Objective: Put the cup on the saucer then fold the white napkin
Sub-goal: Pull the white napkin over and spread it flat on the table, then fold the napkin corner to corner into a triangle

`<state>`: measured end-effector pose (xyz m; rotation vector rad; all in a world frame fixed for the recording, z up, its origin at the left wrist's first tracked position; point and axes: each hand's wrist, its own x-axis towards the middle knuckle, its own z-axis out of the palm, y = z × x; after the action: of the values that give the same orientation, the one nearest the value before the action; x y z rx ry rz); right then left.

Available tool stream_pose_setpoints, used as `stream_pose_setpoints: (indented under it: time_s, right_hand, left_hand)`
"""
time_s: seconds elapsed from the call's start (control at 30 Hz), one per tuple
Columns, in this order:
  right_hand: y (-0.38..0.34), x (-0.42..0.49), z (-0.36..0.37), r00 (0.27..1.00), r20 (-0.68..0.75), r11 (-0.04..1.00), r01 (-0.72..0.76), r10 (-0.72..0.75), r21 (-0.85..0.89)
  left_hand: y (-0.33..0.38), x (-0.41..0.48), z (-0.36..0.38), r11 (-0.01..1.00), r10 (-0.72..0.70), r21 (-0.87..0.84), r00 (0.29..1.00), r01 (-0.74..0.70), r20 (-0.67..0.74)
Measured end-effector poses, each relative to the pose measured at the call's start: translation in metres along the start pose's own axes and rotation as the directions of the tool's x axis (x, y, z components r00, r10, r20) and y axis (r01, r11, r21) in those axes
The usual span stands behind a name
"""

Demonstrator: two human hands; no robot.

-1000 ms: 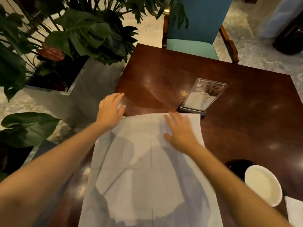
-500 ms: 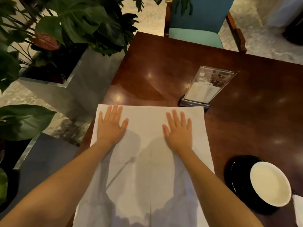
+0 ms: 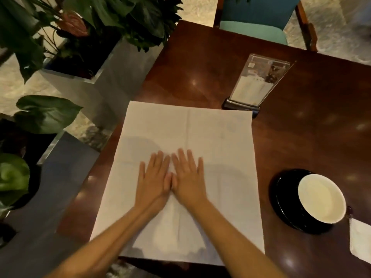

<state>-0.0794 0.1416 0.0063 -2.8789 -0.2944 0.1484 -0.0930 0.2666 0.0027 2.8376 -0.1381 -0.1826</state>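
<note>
Left hand (image 3: 153, 181) and right hand (image 3: 188, 177) had slid inward. Planters (image 3: 124, 77) stood at left; both palms lay flat, thumbs touching, on the white napkin (image 3: 220, 147); a sign holder (image 3: 255, 83) stood by its far corner; the cup (image 3: 321, 197) sat on the saucer (image 3: 285, 197).

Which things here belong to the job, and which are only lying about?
Job:
white napkin, spread flat
left hand and right hand, flat on it
cup, standing on the black saucer

Lying about:
acrylic sign holder
potted plants
teal chair
small white paper at the right edge
</note>
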Motion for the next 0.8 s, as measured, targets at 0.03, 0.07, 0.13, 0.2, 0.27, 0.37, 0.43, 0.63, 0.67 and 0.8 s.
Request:
stream_pose_setpoints:
  time_s: [0.03, 0.07, 0.13, 0.2, 0.27, 0.37, 0.43, 0.63, 0.67, 0.8]
  right_hand:
    - [-0.007, -0.012, 0.003, 1.0, 0.018, 1.0, 0.018, -0.018, -0.006]
    - [-0.006, -0.021, 0.006, 0.999, 0.025, 0.999, 0.022, -0.022, -0.027]
    - [0.012, -0.036, 0.008, 1.0, 0.008, 0.998, 0.016, -0.016, -0.064]
    - [0.036, -0.054, 0.007, 0.999, 0.025, 0.996, 0.024, -0.022, -0.084]
    - [0.059, -0.079, 0.004, 0.997, 0.044, 0.994, 0.06, -0.056, -0.094]
    - [0.094, -0.119, -0.002, 0.982, 0.08, 0.974, 0.179, -0.169, -0.14]
    - [0.112, -0.14, -0.008, 0.943, 0.137, 0.93, 0.325, -0.304, -0.173]
    - [0.145, -0.173, -0.029, 0.764, 0.33, 0.772, 0.62, -0.554, -0.14]
    - [0.15, -0.179, -0.031, 0.757, 0.349, 0.768, 0.625, -0.553, -0.14]
    - [0.167, -0.202, -0.038, 0.754, 0.337, 0.761, 0.633, -0.563, -0.144]
  left_hand:
    - [0.003, -0.013, 0.007, 0.999, -0.025, 0.035, 1.0, 0.026, -0.008]
    - [0.001, -0.02, 0.011, 0.996, -0.042, 0.073, 0.999, 0.044, -0.029]
    - [-0.013, -0.027, 0.009, 0.991, -0.082, 0.099, 0.996, 0.086, -0.045]
    - [-0.031, -0.033, 0.004, 0.985, -0.106, 0.134, 0.993, 0.113, -0.057]
    - [-0.05, -0.043, -0.003, 0.977, -0.136, 0.156, 0.989, 0.144, -0.056]
    - [-0.073, -0.062, -0.009, 0.979, -0.099, 0.177, 0.995, 0.1, -0.015]
    - [-0.081, -0.069, -0.01, 0.978, -0.034, 0.206, 0.999, 0.027, 0.034]
    - [-0.082, -0.069, -0.015, 0.979, 0.005, 0.203, 0.999, -0.012, 0.036]
    - [-0.082, -0.069, -0.014, 0.979, -0.001, 0.203, 0.999, -0.006, 0.038]
    - [-0.083, -0.069, -0.014, 0.981, -0.008, 0.191, 0.999, 0.0, 0.043]
